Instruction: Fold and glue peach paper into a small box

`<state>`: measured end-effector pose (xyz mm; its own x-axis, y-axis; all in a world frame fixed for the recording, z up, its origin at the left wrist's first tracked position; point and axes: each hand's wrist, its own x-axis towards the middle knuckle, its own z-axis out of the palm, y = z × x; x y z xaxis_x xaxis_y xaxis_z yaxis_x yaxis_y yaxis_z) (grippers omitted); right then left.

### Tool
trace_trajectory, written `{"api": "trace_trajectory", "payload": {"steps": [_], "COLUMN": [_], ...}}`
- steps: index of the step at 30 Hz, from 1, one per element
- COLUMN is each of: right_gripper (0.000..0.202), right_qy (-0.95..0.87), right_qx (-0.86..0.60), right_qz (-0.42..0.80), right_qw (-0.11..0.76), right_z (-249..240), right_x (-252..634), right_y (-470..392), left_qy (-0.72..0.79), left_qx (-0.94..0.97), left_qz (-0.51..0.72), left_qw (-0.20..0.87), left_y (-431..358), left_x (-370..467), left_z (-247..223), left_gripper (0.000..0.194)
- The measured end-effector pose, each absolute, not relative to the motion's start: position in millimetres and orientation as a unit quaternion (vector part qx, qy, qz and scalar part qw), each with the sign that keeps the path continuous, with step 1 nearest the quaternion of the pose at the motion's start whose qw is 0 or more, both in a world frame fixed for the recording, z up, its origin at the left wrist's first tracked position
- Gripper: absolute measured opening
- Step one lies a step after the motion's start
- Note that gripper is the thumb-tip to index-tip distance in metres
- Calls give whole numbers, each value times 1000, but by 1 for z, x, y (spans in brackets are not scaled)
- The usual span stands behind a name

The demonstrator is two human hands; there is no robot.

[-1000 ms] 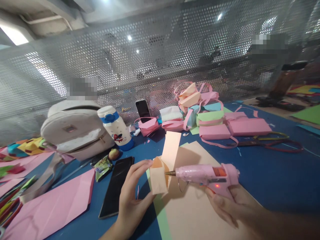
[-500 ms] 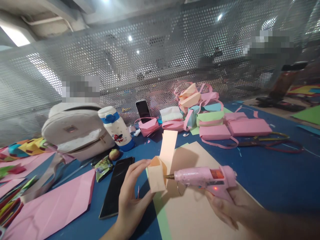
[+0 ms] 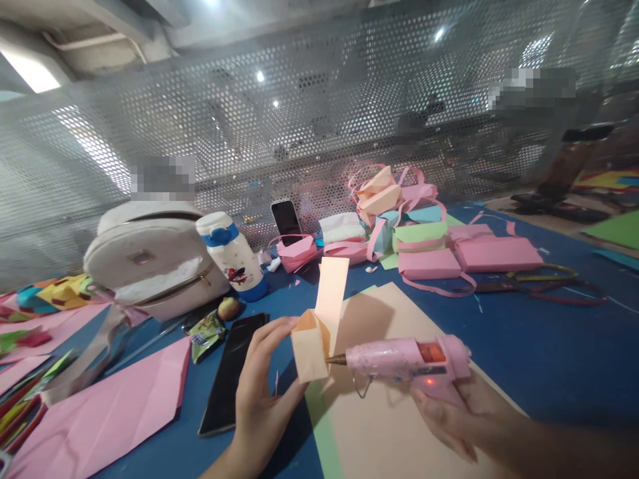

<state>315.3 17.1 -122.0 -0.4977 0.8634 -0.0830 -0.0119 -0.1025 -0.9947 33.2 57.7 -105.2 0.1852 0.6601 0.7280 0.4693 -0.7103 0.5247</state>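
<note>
Between the thumb and fingers of my left hand is a small folded box of pale orange paper, with a long flap standing up from its back. My right hand grips a pink glue gun by its handle, and a red light glows on its side. The gun's metal nozzle points left and meets the right edge of the paper box. Whether glue is coming out cannot be made out. Below both hands lie a large pale orange sheet and a green sheet under it.
Left of my left hand lie a black phone, a green snack wrapper and folded pink paper. Behind stand a white bottle and a white backpack. Small paper bags and scissors lie at the back right.
The paper box has shifted slightly left and tilted a little in my left hand. The glue gun's nozzle has moved slightly down along the box's edge.
</note>
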Motion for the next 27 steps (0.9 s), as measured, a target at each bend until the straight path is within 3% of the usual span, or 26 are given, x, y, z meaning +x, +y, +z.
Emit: {"api": "trace_trajectory", "payload": {"steps": [8, 27], "right_gripper": [53, 48], "right_qy": [-595, -567], "right_qx": [-385, -300], "right_qz": [626, 655], "right_qw": [325, 400], "right_z": [-118, -130], "right_x": [316, 315], "right_y": [17, 18], "left_qy": [377, 336], "left_qx": [758, 793], "left_qz": [523, 494], "left_qw": [99, 118], "left_y": [56, 56], "left_x": [33, 35], "left_z": [-107, -104], "left_gripper": [48, 49]}}
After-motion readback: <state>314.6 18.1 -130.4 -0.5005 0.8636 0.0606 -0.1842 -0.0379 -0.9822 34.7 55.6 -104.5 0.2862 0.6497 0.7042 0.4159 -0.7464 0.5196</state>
